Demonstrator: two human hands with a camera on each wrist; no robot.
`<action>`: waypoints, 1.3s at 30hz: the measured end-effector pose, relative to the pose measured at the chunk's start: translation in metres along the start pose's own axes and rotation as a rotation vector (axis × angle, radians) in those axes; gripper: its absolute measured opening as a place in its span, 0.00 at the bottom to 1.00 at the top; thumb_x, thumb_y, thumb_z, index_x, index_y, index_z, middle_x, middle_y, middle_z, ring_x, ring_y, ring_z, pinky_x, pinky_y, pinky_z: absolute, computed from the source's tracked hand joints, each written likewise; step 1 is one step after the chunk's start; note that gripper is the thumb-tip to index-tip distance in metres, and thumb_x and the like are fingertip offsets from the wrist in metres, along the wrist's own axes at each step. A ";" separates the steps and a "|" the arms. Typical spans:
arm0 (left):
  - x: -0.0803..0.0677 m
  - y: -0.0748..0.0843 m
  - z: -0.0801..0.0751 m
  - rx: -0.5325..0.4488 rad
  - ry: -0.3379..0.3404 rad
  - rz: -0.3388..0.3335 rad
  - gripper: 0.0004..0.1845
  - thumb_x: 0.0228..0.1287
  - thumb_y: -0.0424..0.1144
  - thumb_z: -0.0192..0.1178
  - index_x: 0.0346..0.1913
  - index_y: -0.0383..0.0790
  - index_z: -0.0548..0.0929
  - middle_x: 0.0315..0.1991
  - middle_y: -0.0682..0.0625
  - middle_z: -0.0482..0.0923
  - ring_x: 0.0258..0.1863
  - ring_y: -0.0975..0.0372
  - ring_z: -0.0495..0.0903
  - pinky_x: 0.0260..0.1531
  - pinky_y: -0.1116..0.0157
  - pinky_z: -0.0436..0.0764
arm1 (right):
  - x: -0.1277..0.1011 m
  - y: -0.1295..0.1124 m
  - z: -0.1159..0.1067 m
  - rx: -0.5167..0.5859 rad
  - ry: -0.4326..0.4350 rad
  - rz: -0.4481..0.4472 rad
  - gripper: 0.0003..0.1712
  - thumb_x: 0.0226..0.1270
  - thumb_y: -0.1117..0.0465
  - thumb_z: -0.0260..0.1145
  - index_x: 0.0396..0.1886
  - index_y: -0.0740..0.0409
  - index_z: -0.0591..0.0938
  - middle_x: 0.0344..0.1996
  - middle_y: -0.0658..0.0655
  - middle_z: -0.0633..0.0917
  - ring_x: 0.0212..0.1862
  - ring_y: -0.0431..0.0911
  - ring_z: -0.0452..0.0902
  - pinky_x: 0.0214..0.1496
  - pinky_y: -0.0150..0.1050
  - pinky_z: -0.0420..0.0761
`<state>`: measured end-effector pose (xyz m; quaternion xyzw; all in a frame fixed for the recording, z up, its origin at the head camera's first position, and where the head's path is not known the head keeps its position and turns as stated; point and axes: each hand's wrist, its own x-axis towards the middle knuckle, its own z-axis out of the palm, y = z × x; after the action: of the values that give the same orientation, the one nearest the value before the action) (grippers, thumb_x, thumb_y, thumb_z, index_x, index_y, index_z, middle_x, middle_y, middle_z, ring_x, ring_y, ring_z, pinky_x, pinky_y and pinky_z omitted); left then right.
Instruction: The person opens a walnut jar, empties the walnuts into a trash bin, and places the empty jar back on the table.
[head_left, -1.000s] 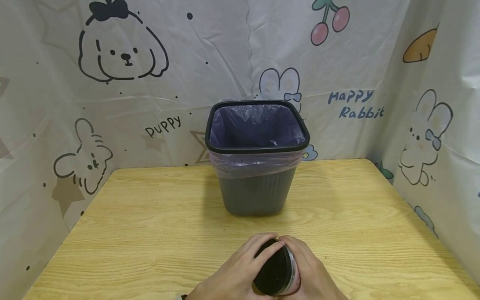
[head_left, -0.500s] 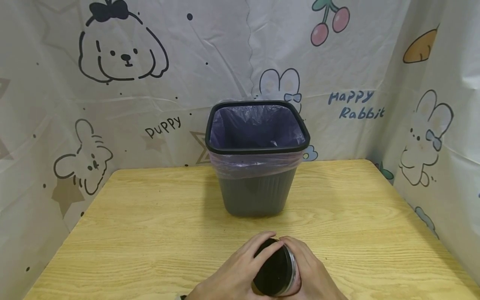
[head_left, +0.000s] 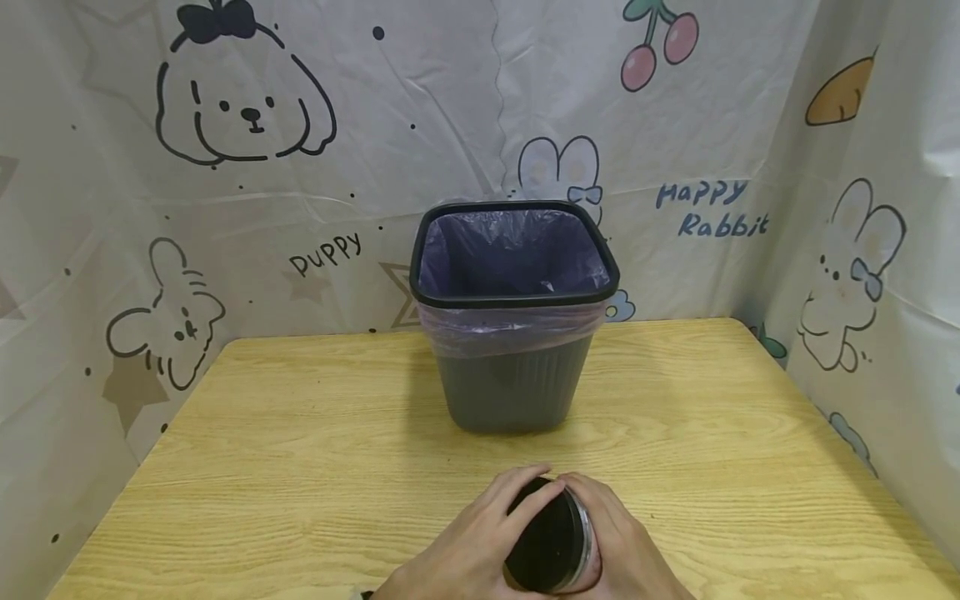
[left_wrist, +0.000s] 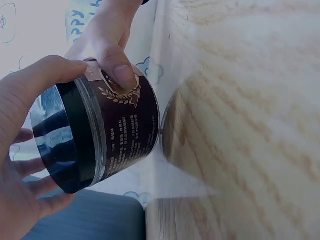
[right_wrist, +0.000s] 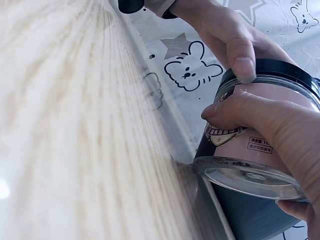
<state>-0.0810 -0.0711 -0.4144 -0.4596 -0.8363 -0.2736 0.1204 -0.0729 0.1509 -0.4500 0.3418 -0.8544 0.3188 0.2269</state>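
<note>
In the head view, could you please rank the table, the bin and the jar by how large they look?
1. Wooden table: largest, spanning nearly the whole width.
2. Grey bin with purple liner: clearly smaller.
3. Black-lidded jar: smallest, though nearest the camera, and partly hidden by the left hand and right hand gripping it.

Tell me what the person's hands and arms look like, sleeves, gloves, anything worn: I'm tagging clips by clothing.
Both hands are bare: no gloves, and no rings on the fingers that show. The left hand has a dark band or cuff at its wrist, seen at the top edge of the right wrist view; what it is cannot be told. The right hand shows nothing worn; its wrist is out of frame. Fingernails are short and unpainted.
</note>
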 end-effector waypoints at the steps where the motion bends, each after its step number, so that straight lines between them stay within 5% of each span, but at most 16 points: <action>1: 0.000 0.000 0.000 0.000 -0.005 0.008 0.55 0.49 0.66 0.67 0.76 0.49 0.52 0.71 0.49 0.54 0.68 0.59 0.60 0.59 0.57 0.73 | 0.000 0.000 0.000 -0.002 -0.004 0.002 0.63 0.34 0.33 0.80 0.68 0.60 0.66 0.60 0.56 0.73 0.58 0.49 0.72 0.55 0.37 0.77; 7: 0.001 -0.002 -0.002 0.002 -0.035 0.066 0.53 0.52 0.64 0.66 0.76 0.48 0.52 0.72 0.48 0.54 0.69 0.59 0.58 0.63 0.58 0.69 | -0.001 -0.001 -0.001 -0.007 -0.016 0.008 0.64 0.35 0.33 0.79 0.69 0.60 0.65 0.60 0.58 0.73 0.58 0.50 0.72 0.51 0.45 0.80; 16: 0.000 -0.001 -0.003 -0.011 -0.039 0.013 0.53 0.51 0.65 0.67 0.76 0.48 0.53 0.69 0.49 0.59 0.67 0.60 0.61 0.60 0.59 0.71 | 0.000 -0.001 0.001 0.000 0.006 -0.009 0.63 0.33 0.34 0.80 0.69 0.59 0.66 0.60 0.55 0.73 0.59 0.47 0.71 0.61 0.28 0.69; 24: -0.002 0.000 -0.003 -0.018 -0.031 -0.025 0.55 0.49 0.64 0.69 0.76 0.50 0.53 0.68 0.48 0.60 0.66 0.59 0.62 0.57 0.58 0.74 | -0.001 -0.002 0.000 0.004 -0.018 0.010 0.63 0.35 0.34 0.80 0.69 0.59 0.66 0.60 0.56 0.73 0.58 0.48 0.71 0.55 0.40 0.77; 39: 0.001 -0.002 -0.005 -0.077 -0.059 0.016 0.56 0.49 0.61 0.71 0.76 0.48 0.52 0.70 0.48 0.56 0.68 0.59 0.60 0.61 0.59 0.71 | 0.001 -0.001 0.000 0.012 0.008 -0.004 0.64 0.32 0.34 0.81 0.68 0.60 0.67 0.60 0.56 0.73 0.59 0.47 0.71 0.62 0.25 0.66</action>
<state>-0.0835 -0.0739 -0.4105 -0.4784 -0.8247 -0.2907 0.0800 -0.0726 0.1499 -0.4494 0.3434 -0.8509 0.3249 0.2290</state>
